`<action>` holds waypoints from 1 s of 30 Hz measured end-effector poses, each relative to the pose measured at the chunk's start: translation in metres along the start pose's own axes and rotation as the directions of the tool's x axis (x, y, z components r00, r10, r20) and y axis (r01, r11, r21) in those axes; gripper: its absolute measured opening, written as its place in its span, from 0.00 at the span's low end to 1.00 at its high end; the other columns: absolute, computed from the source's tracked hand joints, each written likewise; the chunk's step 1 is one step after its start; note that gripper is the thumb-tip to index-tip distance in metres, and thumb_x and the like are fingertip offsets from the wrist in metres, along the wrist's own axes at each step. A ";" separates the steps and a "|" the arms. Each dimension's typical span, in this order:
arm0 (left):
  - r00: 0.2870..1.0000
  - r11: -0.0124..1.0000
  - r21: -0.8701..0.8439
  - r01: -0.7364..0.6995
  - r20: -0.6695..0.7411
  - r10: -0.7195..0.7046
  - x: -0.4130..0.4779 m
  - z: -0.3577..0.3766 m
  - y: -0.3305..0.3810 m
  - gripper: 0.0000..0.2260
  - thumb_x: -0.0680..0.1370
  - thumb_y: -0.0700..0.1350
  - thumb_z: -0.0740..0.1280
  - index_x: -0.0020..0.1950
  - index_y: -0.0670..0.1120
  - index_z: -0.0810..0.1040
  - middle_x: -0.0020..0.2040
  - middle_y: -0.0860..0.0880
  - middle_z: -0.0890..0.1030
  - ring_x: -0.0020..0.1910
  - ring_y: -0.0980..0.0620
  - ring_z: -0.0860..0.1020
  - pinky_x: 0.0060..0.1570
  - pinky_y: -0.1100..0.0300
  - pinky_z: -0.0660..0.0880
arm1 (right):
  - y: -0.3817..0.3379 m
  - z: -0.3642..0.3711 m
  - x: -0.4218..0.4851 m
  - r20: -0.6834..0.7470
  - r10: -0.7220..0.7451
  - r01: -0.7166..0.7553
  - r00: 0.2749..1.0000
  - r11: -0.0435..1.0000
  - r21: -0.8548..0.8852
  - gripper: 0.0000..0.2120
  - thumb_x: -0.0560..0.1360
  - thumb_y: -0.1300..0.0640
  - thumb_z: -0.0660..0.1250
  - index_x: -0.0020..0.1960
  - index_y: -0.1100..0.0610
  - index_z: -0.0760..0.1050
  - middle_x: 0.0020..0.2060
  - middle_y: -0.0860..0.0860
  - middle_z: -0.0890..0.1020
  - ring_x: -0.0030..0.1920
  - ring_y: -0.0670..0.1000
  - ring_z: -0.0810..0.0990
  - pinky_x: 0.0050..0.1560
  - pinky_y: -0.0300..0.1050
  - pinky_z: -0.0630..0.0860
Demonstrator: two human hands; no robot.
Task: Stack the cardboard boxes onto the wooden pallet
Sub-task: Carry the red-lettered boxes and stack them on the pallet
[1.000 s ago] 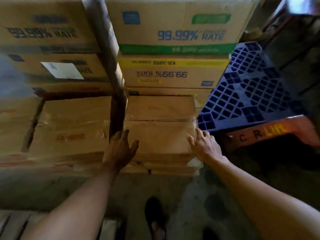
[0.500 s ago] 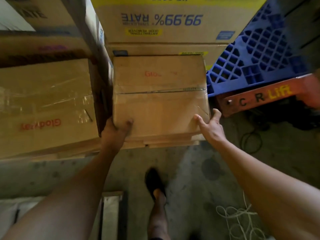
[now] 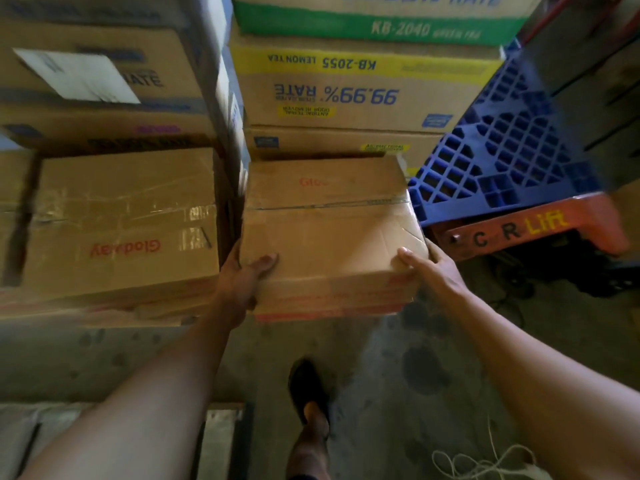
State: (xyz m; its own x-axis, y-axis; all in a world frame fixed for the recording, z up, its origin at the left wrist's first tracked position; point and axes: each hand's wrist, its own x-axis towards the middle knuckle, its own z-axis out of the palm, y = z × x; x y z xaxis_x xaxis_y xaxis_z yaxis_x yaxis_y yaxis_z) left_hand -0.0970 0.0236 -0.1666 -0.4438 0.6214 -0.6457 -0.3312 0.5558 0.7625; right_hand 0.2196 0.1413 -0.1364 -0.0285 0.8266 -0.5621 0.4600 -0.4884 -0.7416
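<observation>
Both hands clamp the near corners of a plain cardboard box (image 3: pixel 329 237). The left hand (image 3: pixel 242 275) has its grip closed round the left corner, thumb lying flat across the top and fingers out of sight down the side. The right hand (image 3: pixel 429 268) grips the right corner the same way, thumb on top. The box sits low at the front of the stack, its near edge out over the floor (image 3: pixel 381 358), and red letters starting "Glo" show on its top.

The neighbouring box (image 3: pixel 124 220) to its left reads what looks like "Glodway" upside down. Behind, a yellow-banded box (image 3: pixel 346 95) reads "KB-2055 LEMON TEA" and "99.99% RATE", and above it a green-banded box (image 3: pixel 381 26) reads "KB-2040". To the right a blue plastic pallet (image 3: pixel 502 150) leans above an orange lift (image 3: pixel 530 230) marked "C R Lift".

A second ago both hands were open at the box's edge; now they hold it, drawn forward.
</observation>
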 end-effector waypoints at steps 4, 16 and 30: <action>0.999 1.000 -0.013 -0.023 0.038 0.023 -0.049 -0.009 -0.001 0.31 0.65 0.55 0.79 0.66 0.65 0.72 0.56 0.56 0.81 0.51 0.47 0.79 0.42 0.44 0.79 | -0.009 -0.021 -0.040 0.023 -0.054 0.052 0.998 0.996 0.070 0.27 0.72 0.42 0.74 0.69 0.41 0.71 0.53 0.49 0.81 0.49 0.51 0.83 0.40 0.47 0.80; 0.930 0.946 -0.021 -0.322 -0.194 0.312 -0.273 -0.029 -0.091 0.39 0.58 0.61 0.78 0.68 0.64 0.72 0.60 0.52 0.80 0.54 0.49 0.80 0.41 0.57 0.76 | 0.039 -0.090 -0.202 0.191 -0.299 0.280 0.935 0.952 0.120 0.39 0.69 0.40 0.76 0.76 0.40 0.64 0.61 0.50 0.76 0.55 0.53 0.79 0.55 0.58 0.81; 0.710 0.866 -0.029 -0.499 -0.586 0.390 -0.561 -0.171 -0.137 0.54 0.57 0.56 0.78 0.80 0.48 0.60 0.62 0.51 0.77 0.56 0.52 0.77 0.50 0.63 0.73 | 0.002 -0.014 -0.420 0.469 -0.571 0.564 0.674 0.807 0.173 0.40 0.71 0.40 0.75 0.78 0.39 0.60 0.73 0.54 0.70 0.63 0.57 0.75 0.64 0.60 0.76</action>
State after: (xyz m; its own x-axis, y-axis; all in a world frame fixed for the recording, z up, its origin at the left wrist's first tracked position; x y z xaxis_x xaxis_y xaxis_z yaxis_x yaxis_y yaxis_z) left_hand 0.0550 -0.4949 0.0983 -0.9326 0.3340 -0.1370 -0.0891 0.1549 0.9839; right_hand 0.2447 -0.2030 0.1035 -0.6980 0.7048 -0.1266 0.2018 0.0240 -0.9791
